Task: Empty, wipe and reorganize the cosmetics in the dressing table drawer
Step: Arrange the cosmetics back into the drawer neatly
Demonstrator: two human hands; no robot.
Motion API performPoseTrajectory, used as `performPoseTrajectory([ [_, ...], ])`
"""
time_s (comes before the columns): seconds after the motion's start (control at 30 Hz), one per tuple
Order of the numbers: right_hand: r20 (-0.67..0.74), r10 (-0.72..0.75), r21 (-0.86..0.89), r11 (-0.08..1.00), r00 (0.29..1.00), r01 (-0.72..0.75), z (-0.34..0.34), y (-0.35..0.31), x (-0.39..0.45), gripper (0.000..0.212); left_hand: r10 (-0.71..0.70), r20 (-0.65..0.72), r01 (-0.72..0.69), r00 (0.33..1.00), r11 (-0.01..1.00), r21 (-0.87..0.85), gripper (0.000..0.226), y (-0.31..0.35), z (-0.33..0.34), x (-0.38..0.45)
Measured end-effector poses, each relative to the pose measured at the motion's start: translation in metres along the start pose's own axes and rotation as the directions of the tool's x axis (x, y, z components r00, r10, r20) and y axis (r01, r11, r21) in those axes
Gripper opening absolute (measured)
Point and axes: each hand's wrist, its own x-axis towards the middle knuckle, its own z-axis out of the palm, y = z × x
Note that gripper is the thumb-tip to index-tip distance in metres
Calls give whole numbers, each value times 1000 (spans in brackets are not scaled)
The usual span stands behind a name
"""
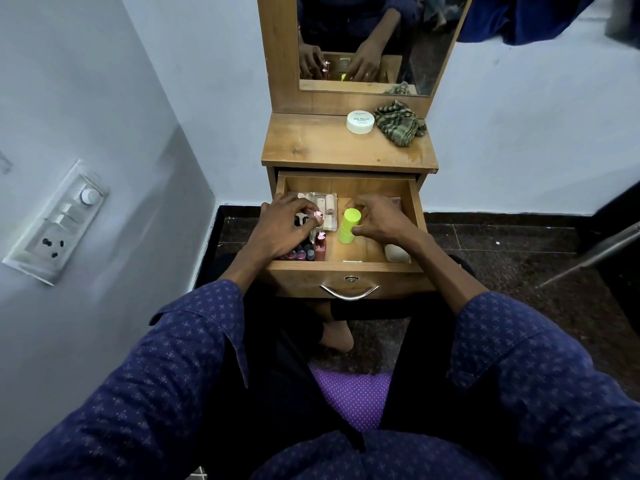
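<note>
The left hand (280, 226) pinches a pink-capped bottle (317, 216) with its fingers, above the lipsticks (300, 254) crowding the open drawer (349, 268) at its left front. The right hand (379, 221) has its fingers closed around an upright lime-green tube (349, 225) mid-drawer. Up on the desk (311, 147), a white jar (360, 122) sits beside a crumpled green cloth (400, 123).

Pale blue walls (519, 126) meet a dark speckled floor (519, 258), with a white switchboard (57, 221) on the left wall and a wood-framed mirror (367, 43) straight ahead.
</note>
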Motion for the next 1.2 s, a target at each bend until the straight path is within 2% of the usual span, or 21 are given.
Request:
performPoseTrajectory([
  [0.1,68,-32,5,999,997,32,-8,1,2,58,3,0,-3,1000,1000,0,51,0,0,0],
  [0.17,81,-46,-5,999,996,47,-12,-1,3,59,4,2,-4,1000,1000,7,51,0,0,0],
  [0.27,17,-65,-79,995,998,66,-14,-8,1,46,5,-8,-5,1000,1000,6,50,0,-1,-1],
  [0.33,-63,-120,-121,986,991,112,-13,-12,-1,29,5,-22,-5,1000,1000,1,50,1,-1,-1],
  [0.37,-78,-141,-109,985,987,133,-14,-12,-1,20,8,-30,-8,1000,1000,1,50,2,-1,-2],
  [0.43,-61,-152,-58,987,986,148,-16,-12,0,17,11,-38,-11,999,1000,-1,49,2,-1,-2],
  [0.6,-11,-145,-61,988,989,144,-17,-15,-3,28,13,-36,-13,999,1000,9,50,3,-2,-3],
  [0.73,15,-129,-187,974,992,130,-15,-15,-3,41,16,-39,-16,999,1000,6,51,3,-2,-3],
  [0.83,-67,-90,-323,944,994,64,-9,-21,-5,36,9,-38,-9,999,1000,6,50,3,-2,-2],
  [0.9,-143,-21,-432,901,989,-43,-6,-25,-5,48,8,-39,-8,999,1000,2,49,3,-3,-3],
  [0.97,-176,29,-471,875,984,-110,-6,-27,-6,65,9,-43,-9,999,1000,-2,49,4,-3,-3],
  [1.03,-138,62,-410,905,989,-114,-11,-27,-8,69,10,-43,-10,999,1000,-1,49,4,-3,-3],
  [1.07,-94,61,-370,925,994,-91,-14,-27,-9,65,11,-41,-11,999,1000,2,49,4,-3,-3],
  [1.13,20,33,-312,950,999,-25,-23,-28,-10,54,16,-42,-16,999,1000,1,50,4,-4,-3],
  [1.2,139,13,-253,967,990,23,-29,-31,-12,54,21,-52,-22,998,1000,-10,50,4,-4,-3],
])
